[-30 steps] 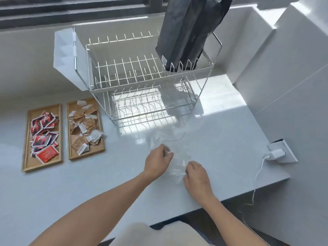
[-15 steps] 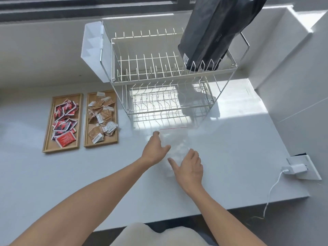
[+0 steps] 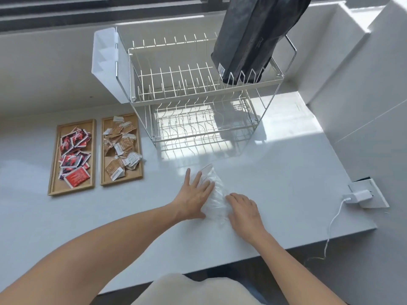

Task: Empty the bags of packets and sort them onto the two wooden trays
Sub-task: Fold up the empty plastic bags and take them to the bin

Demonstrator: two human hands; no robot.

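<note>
Hands: my left hand [image 3: 196,195], a moment ago curled, now presses flat-fingered on the clear bag [image 3: 214,194]; my right hand [image 3: 244,209] rests at its edge, grip unclear.
Bag: flattened, seemingly empty.
Trays: red packets [image 3: 73,156] fill the left tray [image 3: 52,172], brown packets [image 3: 121,148] the right tray [image 3: 103,168]; sorting looks done.

Single head-worn view, looking forward and steeply down, close over the white counter [image 3: 275,172] edge
</note>
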